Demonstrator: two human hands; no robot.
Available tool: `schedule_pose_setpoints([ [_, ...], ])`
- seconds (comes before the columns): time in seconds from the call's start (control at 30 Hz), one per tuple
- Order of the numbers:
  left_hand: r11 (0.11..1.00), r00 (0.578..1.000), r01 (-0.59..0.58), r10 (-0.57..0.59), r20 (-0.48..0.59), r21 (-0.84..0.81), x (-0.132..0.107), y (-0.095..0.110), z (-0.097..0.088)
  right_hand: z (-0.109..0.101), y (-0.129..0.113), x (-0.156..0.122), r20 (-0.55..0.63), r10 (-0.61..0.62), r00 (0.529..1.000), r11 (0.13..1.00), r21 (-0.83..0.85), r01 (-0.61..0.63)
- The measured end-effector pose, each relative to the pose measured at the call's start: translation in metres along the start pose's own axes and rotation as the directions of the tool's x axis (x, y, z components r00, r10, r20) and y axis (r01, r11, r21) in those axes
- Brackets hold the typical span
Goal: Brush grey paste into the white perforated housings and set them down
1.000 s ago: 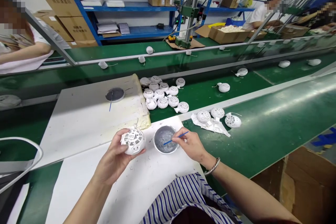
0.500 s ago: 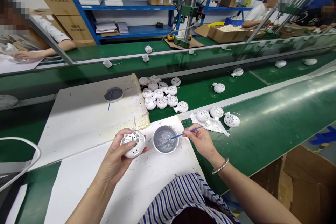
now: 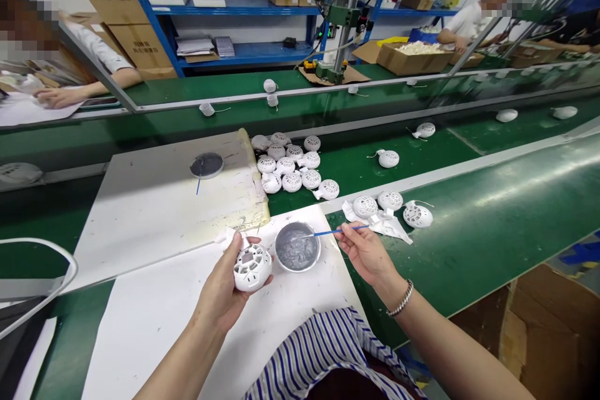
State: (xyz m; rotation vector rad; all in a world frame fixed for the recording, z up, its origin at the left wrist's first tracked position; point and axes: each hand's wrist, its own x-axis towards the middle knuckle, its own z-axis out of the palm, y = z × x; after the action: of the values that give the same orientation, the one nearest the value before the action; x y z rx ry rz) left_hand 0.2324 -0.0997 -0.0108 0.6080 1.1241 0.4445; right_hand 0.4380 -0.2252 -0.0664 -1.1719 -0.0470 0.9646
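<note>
My left hand (image 3: 220, 297) is closed around a round white plastic housing (image 3: 253, 270) with a slotted, openwork face turned up toward me. Just right of it on the white board stands a round tub of grey paste (image 3: 296, 253). In my right hand (image 3: 368, 253), pinched between thumb and fingers, is a thin blue brush (image 3: 330, 232). Its tip lies over or in the paste, and I cannot tell how deep. Beyond my right hand, white housings (image 3: 364, 206) rest on and beside a crumpled white sheet (image 3: 391, 228).
Several white housings (image 3: 291, 182) are clustered on the green belt (image 3: 356, 165), with others farther right. A second grey tub (image 3: 206, 165) with a blue stick sits on the far board (image 3: 154, 200). A white cable (image 3: 47, 242) curves at left. Co-workers sit across the line.
My left hand has tilted the housing and brought it slightly right and lower, shifting the thumb to its edge. The brush now lies flatter, with its tip still at the paste.
</note>
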Motion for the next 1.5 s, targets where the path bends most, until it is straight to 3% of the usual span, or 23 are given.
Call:
schedule_pose_setpoints([
  [0.3, 0.998, 0.997, 0.054, -0.056, 0.05, 0.045, -0.004, -0.004, 0.012, 0.034, -0.035, -0.015, 0.096, -0.006, 0.995, 0.991, 0.13, -0.007],
  [0.43, 0.998, 0.995, 0.031, -0.036, 0.093, 0.056, -0.005, -0.007, 0.015, 0.043, -0.038, -0.023, 0.174, -0.111, 0.978, 0.993, 0.05, 0.104],
  [0.63, 0.992, 0.982, -0.077, 0.058, 0.179, 0.101, -0.01, -0.009, 0.016, 0.038, -0.026, -0.032, 0.286, -0.27, 0.919, 0.929, -0.174, 0.327],
  [0.83, 0.987, 0.952, -0.123, 0.088, 0.294, 0.104, -0.014, -0.009, 0.012, 0.036, -0.028, -0.036, 0.349, -0.333, 0.876, 0.864, -0.26, 0.432],
  [1.03, 0.984, 0.932, -0.129, 0.079, 0.355, 0.122, -0.013, -0.01, 0.005, 0.036, -0.036, -0.041, 0.38, -0.341, 0.86, 0.845, -0.277, 0.457],
  [1.2, 0.965, 0.905, -0.242, 0.186, 0.383, 0.102, -0.012, -0.013, 0.001, 0.03, -0.048, -0.047, 0.381, -0.455, 0.805, 0.792, -0.24, 0.562],
  [1.37, 0.867, 0.86, -0.456, 0.37, 0.351, 0.202, 0.002, -0.022, -0.009, 0.022, -0.057, -0.049, 0.348, -0.573, 0.742, 0.726, -0.203, 0.657],
  [1.43, 0.815, 0.853, -0.515, 0.456, 0.253, 0.268, 0.018, -0.014, -0.022, 0.02, -0.058, -0.049, 0.326, -0.602, 0.729, 0.704, -0.212, 0.677],
  [1.5, 0.791, 0.846, -0.528, 0.52, 0.117, 0.308, 0.037, 0.007, -0.043, 0.015, -0.056, -0.048, 0.297, -0.599, 0.744, 0.707, -0.24, 0.665],
])
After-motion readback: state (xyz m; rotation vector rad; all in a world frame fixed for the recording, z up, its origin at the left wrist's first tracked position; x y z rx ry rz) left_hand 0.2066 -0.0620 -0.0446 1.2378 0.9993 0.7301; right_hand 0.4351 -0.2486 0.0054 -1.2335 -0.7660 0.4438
